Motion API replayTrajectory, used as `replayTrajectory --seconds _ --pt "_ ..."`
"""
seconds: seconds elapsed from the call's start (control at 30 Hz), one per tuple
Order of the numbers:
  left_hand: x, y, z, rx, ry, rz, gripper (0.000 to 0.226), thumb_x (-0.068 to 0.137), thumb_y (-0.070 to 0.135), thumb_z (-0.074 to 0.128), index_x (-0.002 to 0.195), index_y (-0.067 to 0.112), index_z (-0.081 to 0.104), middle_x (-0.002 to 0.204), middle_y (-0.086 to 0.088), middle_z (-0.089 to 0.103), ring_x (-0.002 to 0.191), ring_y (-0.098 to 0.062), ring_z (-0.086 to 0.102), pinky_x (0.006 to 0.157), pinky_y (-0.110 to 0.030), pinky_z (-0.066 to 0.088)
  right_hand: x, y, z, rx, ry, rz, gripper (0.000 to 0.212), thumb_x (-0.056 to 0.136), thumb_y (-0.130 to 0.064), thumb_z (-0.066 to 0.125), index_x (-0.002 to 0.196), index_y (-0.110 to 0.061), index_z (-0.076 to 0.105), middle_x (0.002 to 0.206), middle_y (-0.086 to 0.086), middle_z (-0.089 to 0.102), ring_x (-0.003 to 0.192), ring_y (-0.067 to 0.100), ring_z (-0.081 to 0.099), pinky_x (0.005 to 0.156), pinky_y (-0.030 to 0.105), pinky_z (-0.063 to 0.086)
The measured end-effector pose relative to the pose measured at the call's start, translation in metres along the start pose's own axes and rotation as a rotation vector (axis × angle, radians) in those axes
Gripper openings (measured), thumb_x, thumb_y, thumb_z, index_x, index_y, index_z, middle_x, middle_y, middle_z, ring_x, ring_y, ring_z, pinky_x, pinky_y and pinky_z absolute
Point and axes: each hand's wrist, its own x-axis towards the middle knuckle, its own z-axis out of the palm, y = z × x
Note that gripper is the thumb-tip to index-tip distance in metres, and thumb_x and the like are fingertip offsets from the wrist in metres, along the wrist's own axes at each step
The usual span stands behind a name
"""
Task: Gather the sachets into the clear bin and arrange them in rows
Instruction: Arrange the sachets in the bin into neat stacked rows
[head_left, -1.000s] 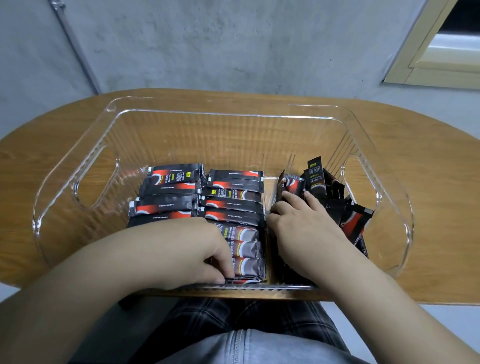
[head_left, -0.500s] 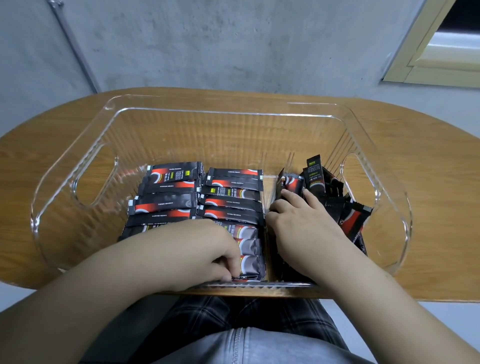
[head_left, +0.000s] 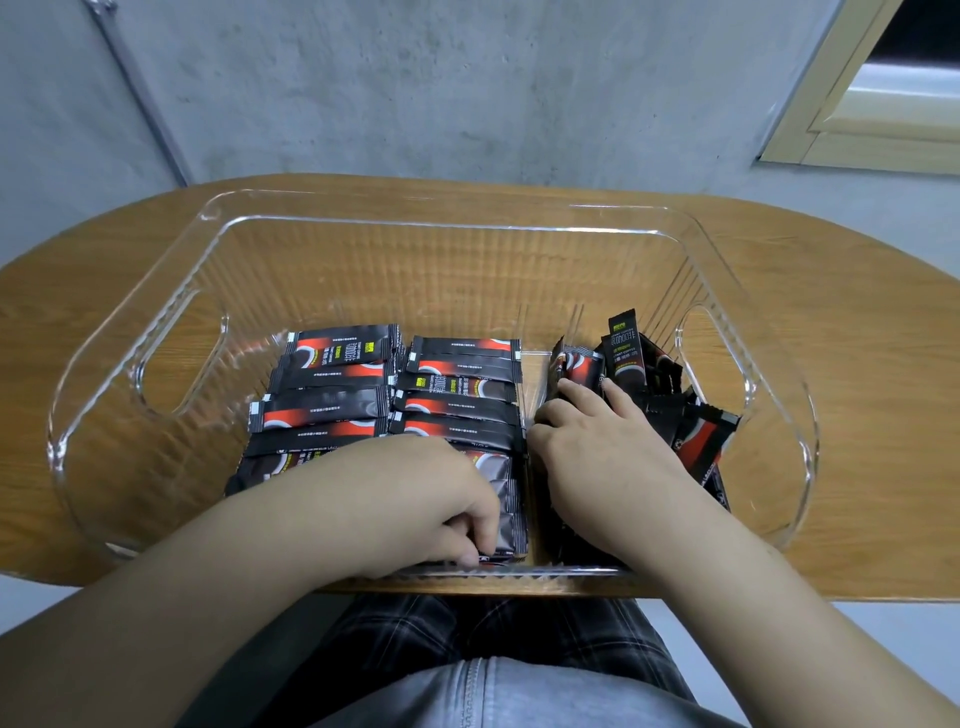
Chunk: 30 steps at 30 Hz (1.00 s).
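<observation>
Our left hand (head_left: 431, 499) pinches a sachet at the near end of the middle row (head_left: 462, 410) in the clear bin (head_left: 156, 312); our right hand (head_left: 587, 441) grips the loose sachets (head_left: 649, 384). Light, slick, floppy: we'd hold them by their flat faces.

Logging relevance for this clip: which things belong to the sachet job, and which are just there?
Job: clear bin; two flat sachet rows; loose sachet pile; left hand; right hand.
Just there: wooden table; concrete wall; window frame.
</observation>
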Motion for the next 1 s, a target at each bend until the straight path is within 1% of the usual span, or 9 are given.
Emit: replayTrajectory --seconds 0.07,0.17,0.23,0.3,0.4,0.57,0.73,0.83,1.0 --pt "0.0 -0.003 0.003 0.013 0.015 0.032 0.026 0.098 0.026 0.047 0.117 0.017 0.062 0.119 0.002 0.061 0.109 -0.011 0.052 0.062 -0.004 0.029 0.0 0.0 0.0 -0.001 0.007 -0.001 0.046 0.098 -0.019 0.029 0.144 -0.019 0.034 0.15 0.004 0.031 0.146 0.024 0.008 0.116 0.047 0.003" --pt "0.0 -0.019 0.011 0.065 0.164 0.055 0.019 0.095 0.036 0.05 0.105 0.03 0.066 0.105 0.014 0.06 0.097 0.001 0.051 0.07 -0.007 0.031 0.0 0.0 0.001 -0.002 0.016 0.001 0.047 0.098 -0.019 0.029 0.144 -0.018 0.033 0.15 0.004 0.031 0.145 0.025 0.009 0.116 0.047 0.003" --pt "0.001 -0.032 0.014 0.072 0.326 0.009 0.015 0.091 0.042 0.054 0.1 0.036 0.064 0.097 0.019 0.054 0.093 0.004 0.045 0.086 -0.019 0.039 0.0 0.0 0.001 -0.004 0.014 0.001 0.047 0.098 -0.018 0.028 0.145 -0.018 0.032 0.15 0.004 0.031 0.145 0.025 0.009 0.116 0.047 0.003" --pt "0.003 -0.037 0.014 0.142 0.415 -0.007 0.018 0.088 0.048 0.055 0.104 0.04 0.06 0.101 0.021 0.048 0.096 0.003 0.037 0.092 -0.025 0.038 0.0 0.0 0.001 -0.008 0.009 0.0 0.047 0.098 -0.018 0.028 0.145 -0.017 0.032 0.15 0.005 0.03 0.145 0.025 0.009 0.116 0.047 0.002" --pt "0.01 -0.035 0.017 0.174 0.438 0.049 0.025 0.087 0.05 0.056 0.11 0.041 0.056 0.107 0.024 0.044 0.098 0.002 0.031 0.095 -0.023 0.033 0.0 0.0 0.001 -0.01 0.006 0.0 0.047 0.098 -0.019 0.029 0.145 -0.017 0.031 0.15 0.005 0.03 0.145 0.025 0.008 0.116 0.047 0.002" --pt "0.015 -0.035 0.023 0.145 0.428 0.06 0.027 0.09 0.048 0.053 0.115 0.04 0.058 0.11 0.021 0.05 0.105 0.0 0.038 0.093 -0.019 0.033 0.001 0.0 0.001 -0.007 0.01 0.0 0.046 0.098 -0.019 0.03 0.144 -0.017 0.033 0.15 0.005 0.03 0.145 0.025 0.008 0.116 0.047 0.002" --pt "0.014 -0.04 0.025 0.146 0.481 0.067 0.026 0.094 0.044 0.047 0.115 0.039 0.062 0.098 0.023 0.042 0.096 0.002 0.034 0.089 -0.018 0.031 0.0 0.0 0.003 -0.006 0.025 0.002 0.047 0.098 -0.02 0.03 0.144 -0.017 0.033 0.15 0.005 0.031 0.145 0.025 0.009 0.116 0.047 0.003" --pt "0.012 -0.044 0.021 0.158 0.553 0.073 0.025 0.095 0.036 0.051 0.116 0.037 0.063 0.106 0.019 0.052 0.098 -0.002 0.038 0.091 -0.021 0.032 0.0 0.0 0.002 0.0 0.028 0.0 0.046 0.098 -0.02 0.031 0.144 -0.018 0.034 0.15 0.005 0.03 0.145 0.025 0.008 0.116 0.047 0.002" --pt "0.015 -0.049 0.022 0.278 0.482 0.018 0.032 0.097 0.039 0.045 0.128 0.043 0.052 0.115 0.019 0.05 0.111 -0.007 0.04 0.098 -0.026 0.031 0.0 0.0 0.004 0.01 0.036 0.001 0.045 0.098 -0.021 0.031 0.142 -0.019 0.037 0.15 0.005 0.031 0.145 0.025 0.01 0.116 0.048 0.002"
